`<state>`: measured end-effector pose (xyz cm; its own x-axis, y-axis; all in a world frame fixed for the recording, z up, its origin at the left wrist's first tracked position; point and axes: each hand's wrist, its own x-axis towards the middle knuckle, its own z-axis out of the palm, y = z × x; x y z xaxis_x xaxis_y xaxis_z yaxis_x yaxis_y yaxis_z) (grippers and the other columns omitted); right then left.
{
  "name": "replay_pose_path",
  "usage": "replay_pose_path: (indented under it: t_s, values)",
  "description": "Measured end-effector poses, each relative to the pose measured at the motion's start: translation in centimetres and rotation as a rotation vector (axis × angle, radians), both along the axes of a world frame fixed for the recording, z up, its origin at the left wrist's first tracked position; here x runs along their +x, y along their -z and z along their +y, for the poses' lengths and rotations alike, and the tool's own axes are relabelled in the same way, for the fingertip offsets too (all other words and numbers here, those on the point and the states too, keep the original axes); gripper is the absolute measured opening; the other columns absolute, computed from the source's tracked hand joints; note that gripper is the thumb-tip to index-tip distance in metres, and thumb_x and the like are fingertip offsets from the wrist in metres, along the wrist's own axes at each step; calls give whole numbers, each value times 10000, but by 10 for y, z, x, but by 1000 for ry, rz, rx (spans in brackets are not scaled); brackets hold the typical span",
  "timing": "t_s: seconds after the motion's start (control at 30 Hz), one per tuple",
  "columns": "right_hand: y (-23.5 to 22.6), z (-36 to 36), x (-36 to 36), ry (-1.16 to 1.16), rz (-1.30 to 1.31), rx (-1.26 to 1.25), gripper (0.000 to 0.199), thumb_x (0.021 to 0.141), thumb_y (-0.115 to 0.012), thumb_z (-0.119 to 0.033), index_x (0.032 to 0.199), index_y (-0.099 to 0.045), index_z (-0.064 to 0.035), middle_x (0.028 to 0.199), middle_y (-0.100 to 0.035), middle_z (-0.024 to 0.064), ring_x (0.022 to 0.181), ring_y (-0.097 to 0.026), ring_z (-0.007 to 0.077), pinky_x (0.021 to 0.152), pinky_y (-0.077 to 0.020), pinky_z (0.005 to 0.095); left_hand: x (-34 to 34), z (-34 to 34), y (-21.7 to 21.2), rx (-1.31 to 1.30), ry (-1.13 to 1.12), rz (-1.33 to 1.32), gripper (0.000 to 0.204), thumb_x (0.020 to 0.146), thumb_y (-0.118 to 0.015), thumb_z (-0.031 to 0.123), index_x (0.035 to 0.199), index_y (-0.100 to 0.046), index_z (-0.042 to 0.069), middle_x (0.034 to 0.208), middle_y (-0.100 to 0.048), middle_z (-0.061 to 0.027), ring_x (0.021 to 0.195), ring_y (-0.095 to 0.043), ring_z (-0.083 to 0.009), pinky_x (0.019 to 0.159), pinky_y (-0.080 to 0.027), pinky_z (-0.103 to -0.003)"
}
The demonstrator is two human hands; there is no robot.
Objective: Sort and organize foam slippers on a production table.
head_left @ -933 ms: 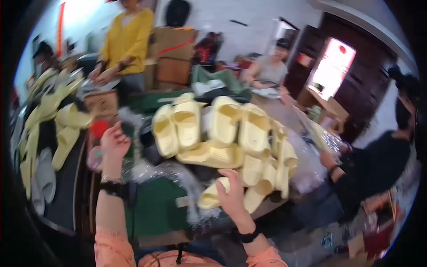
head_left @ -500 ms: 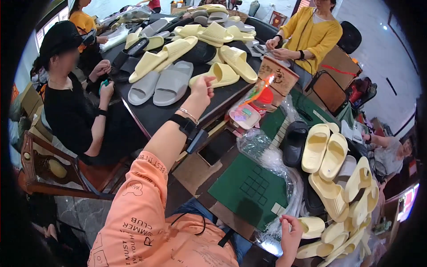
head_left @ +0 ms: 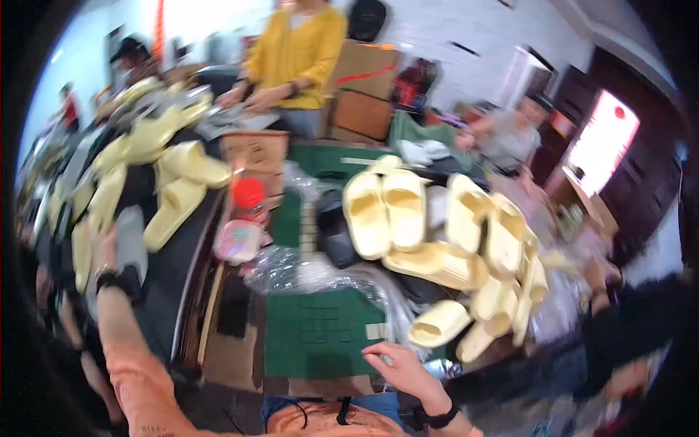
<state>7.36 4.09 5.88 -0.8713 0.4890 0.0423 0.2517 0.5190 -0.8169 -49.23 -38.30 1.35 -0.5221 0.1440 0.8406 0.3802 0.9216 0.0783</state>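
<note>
My left hand reaches to the dark table on the left and is at the grey slippers. Motion blur smears its fingers, so I cannot tell whether it grips one. Pale yellow slippers lie beside and beyond it in a heap. My right hand hovers over the near edge of the green mat, fingers loosely apart, holding nothing. Just right of it is a yellow slipper, part of a pile of yellow slippers with a black slipper at its left side.
Clear plastic wrap lies across the mat. A red-lidded jar, a small pink-and-white tub and a cardboard box stand between the tables. A person in yellow works at the far side; another person is at the right.
My view has swung to the right, so the tables appear further left. My left hand now shows at the grey slippers instead of near a yellow one. My right hand stays near the mat's edge.
</note>
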Motion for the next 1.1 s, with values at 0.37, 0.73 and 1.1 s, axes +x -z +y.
replay_pose_path:
  t_s: [0.37,0.73,1.1]
  values:
    - [-1,-6,10,-99,-71,-27,189,832,-526,-185,914,-562,-18,824,-591,128,748,-577,268,643,-451,331,-73,7,-5,1246,409,-539,373,737,-569,266,1014,-520,22,904,-563,-139,819,-542,-292,716,-457,-419]
    - [-2,2,-31,-23,209,-233,553,785,-609,-103,1250,-317,-34,1129,-478,112,985,-505,198,801,-440,311,244,214,-63,1450,1195,-1238,286,802,-441,208,1007,-514,22,996,-562,-68,908,-543,-169,787,-446,-304]
    - [4,-3,-60,439,754,-522,699,719,-597,-8,1314,-236,-66,1253,-378,102,1132,-411,250,938,-374,355,374,266,-38,630,1498,-1670,417,882,-410,210,1254,-391,22,1091,-520,-61,980,-478,-108,866,-371,-240]
